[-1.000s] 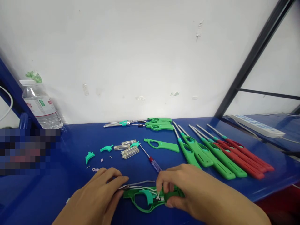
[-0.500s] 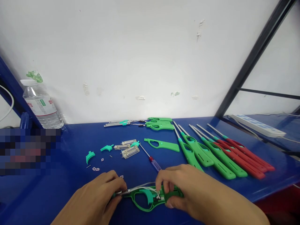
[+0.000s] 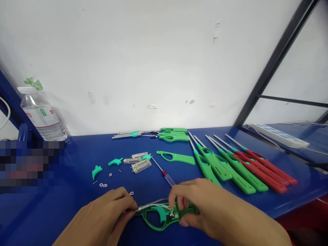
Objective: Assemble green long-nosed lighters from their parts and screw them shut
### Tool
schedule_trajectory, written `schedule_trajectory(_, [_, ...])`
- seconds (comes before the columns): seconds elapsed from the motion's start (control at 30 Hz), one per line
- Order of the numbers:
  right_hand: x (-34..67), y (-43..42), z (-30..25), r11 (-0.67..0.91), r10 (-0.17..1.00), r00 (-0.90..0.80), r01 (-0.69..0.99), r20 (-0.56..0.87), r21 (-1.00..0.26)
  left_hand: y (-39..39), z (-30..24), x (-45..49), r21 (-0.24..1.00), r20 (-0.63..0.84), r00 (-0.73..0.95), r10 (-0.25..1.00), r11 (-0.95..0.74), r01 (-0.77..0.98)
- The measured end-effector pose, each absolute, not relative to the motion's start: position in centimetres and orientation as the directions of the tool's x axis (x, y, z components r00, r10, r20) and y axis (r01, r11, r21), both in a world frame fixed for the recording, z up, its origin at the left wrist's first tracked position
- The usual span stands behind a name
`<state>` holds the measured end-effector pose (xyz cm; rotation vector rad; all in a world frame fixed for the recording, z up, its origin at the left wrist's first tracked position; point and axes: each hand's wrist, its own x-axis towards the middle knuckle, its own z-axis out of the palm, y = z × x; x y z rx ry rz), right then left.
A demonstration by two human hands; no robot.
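An opened green lighter body (image 3: 164,216) with a teal trigger and white wires lies on the blue table (image 3: 77,150) near the front edge. My left hand (image 3: 107,215) pinches the metal tube end at its left side. My right hand (image 3: 202,205) grips the body's right part, fingertips closed over the small white piece inside. A red-handled screwdriver (image 3: 164,172) lies just beyond my hands.
A row of finished green lighters (image 3: 217,167) and red lighters (image 3: 263,167) lies at the right. Loose teal triggers (image 3: 97,170), clear gas tanks (image 3: 140,165), a green half shell (image 3: 176,158) and small parts sit mid-table. A water bottle (image 3: 41,116) stands back left; a power strip (image 3: 279,136) back right.
The left hand slid the tube end slightly left along the lighter body; the right hand's fingers stayed on the inner parts. The view shifted a little.
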<state>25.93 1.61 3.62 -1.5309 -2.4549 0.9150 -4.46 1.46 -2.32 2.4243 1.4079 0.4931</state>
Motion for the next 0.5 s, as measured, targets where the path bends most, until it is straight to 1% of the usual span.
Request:
schedule_trajectory(0.1, [25.8, 1.6, 3.8, 0.302, 0.848, -0.479, 0.788, -0.226, -0.537, 1.5, -2.1, -4.3, 0.412, 0.124, 0.456, 0.881, -0.464, 0.784])
schedule_trajectory(0.3, [25.8, 1.7, 3.8, 0.311, 0.846, -0.484, 0.787, -0.222, -0.532, 1.1, -2.7, -4.3, 0.382, 0.176, 0.477, 0.861, -0.506, 0.773])
schedule_trajectory(0.5, [25.7, 1.8, 3.8, 0.291, 0.851, -0.466, 0.802, -0.242, -0.522, 1.0, -3.4, -4.5, 0.271, 0.253, 0.543, 0.801, -0.598, 0.755])
